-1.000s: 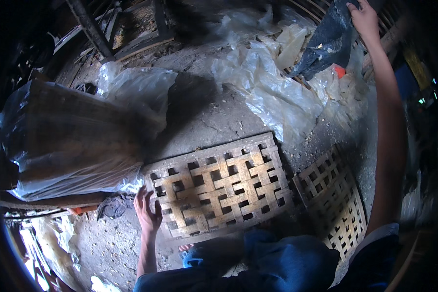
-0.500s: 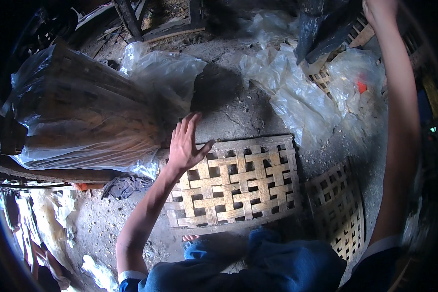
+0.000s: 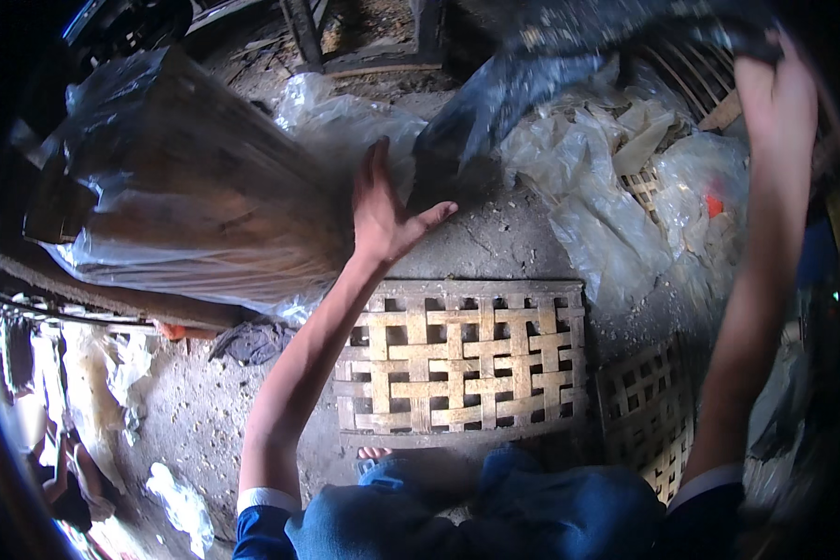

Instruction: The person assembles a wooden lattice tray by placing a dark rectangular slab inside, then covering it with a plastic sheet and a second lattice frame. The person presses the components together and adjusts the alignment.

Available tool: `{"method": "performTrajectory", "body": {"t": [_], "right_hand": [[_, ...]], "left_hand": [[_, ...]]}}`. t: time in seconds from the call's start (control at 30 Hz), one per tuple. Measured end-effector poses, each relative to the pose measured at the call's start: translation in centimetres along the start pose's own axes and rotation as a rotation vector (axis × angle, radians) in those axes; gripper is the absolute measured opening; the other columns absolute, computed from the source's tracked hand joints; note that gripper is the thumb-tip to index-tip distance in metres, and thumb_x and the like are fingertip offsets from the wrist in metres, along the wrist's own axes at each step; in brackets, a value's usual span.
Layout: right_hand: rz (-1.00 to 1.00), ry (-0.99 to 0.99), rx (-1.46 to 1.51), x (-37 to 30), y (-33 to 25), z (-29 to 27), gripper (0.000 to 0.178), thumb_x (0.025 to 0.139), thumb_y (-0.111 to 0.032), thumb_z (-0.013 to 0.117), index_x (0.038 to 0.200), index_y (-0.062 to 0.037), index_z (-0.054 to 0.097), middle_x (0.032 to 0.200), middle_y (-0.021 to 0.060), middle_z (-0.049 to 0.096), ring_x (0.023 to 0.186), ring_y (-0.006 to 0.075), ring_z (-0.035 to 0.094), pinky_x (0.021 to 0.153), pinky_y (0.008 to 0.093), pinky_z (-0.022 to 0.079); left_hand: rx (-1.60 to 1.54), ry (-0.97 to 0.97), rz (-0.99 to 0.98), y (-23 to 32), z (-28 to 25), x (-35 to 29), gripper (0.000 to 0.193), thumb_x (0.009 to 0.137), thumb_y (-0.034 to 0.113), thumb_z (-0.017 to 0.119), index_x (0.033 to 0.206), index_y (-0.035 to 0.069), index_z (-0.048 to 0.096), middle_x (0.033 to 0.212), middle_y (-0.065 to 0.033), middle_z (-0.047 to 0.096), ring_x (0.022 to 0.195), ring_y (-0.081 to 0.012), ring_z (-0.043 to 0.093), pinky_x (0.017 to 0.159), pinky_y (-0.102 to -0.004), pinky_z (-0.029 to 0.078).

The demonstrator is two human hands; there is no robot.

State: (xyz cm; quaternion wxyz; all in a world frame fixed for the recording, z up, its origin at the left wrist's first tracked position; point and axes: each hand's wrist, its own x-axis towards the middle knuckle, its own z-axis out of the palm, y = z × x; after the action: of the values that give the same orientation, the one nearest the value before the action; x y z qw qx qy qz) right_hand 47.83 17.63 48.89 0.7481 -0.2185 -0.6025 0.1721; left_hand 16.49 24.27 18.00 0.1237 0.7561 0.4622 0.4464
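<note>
At the upper right, my right hand [image 3: 782, 86] grips an edge of a dark plastic sheet [image 3: 509, 98]. The sheet hangs stretched leftward from it, and part of it is blurred by motion. My left hand [image 3: 383, 213] is raised with thumb and fingers spread, near the sheet's lower left end and holding nothing. Below that hand, a woven bamboo panel [image 3: 467, 359] lies on the floor in front of my legs. A second woven panel [image 3: 649, 397] is to its right, partly in shadow.
Clear plastic covers a bulky brown stack [image 3: 205, 196] at the left. Crumpled clear plastic [image 3: 597, 187] lies beyond the panel, with a slatted basket [image 3: 686, 79] behind it. A dark cloth [image 3: 250, 343] rests on the floor. Another person's arm [image 3: 61, 467] shows at lower left.
My right hand has swung the dark sheet out, so it now stretches across to the left. My left hand has moved farther away from me, past the panel's far edge.
</note>
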Motion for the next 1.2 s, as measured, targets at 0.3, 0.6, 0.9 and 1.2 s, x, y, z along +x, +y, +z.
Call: {"method": "performTrajectory", "body": {"t": [0.3,0.6,0.9,1.2], "right_hand": [[0.743,0.838,0.142,-18.5,9.4,-5.5,0.043,0.1,-0.006,0.045,0.139,0.0106,0.049,0.139,0.0193,0.058,0.127,0.0321,0.058,0.112,0.0463,0.046],[1.153,0.272,0.123,-39.5,9.0,-19.2,0.062,0.09,-0.005,0.047,0.151,0.0019,0.041,0.149,0.014,0.051,0.137,0.0274,0.05,0.117,0.039,0.037],[1.305,0.554,0.013,-52.7,3.6,-23.2,0.057,0.083,0.009,0.047,0.139,0.0025,0.054,0.14,0.0177,0.058,0.132,0.0331,0.054,0.116,0.04,0.038],[1.028,-0.338,-0.786,-50.5,6.0,-25.1,0.037,0.091,0.007,0.059,0.127,0.0023,0.064,0.124,0.0113,0.065,0.116,0.0203,0.061,0.105,0.0318,0.044]], "left_hand": [[0.373,0.072,0.225,-3.8,0.6,-11.7,0.055,0.065,0.017,0.082,0.116,0.01,0.061,0.143,-0.015,0.05,0.128,-0.0362,0.048,0.106,-0.0554,0.034],[0.205,-0.355,0.352,-4.3,-4.9,-21.3,0.033,0.075,0.017,0.072,0.107,0.012,0.069,0.099,-0.0056,0.064,0.088,-0.0243,0.061,0.078,-0.038,0.048],[0.153,-0.838,0.341,-1.0,-9.0,-29.3,0.045,0.075,0.026,0.072,0.119,0.018,0.072,0.111,-0.0027,0.065,0.101,-0.0219,0.062,0.089,-0.0381,0.047],[-0.087,-0.482,-0.109,-0.1,-10.0,-25.6,0.025,0.082,0.022,0.077,0.098,0.003,0.074,0.093,-0.0153,0.073,0.081,-0.0293,0.071,0.072,-0.0393,0.059]]}}
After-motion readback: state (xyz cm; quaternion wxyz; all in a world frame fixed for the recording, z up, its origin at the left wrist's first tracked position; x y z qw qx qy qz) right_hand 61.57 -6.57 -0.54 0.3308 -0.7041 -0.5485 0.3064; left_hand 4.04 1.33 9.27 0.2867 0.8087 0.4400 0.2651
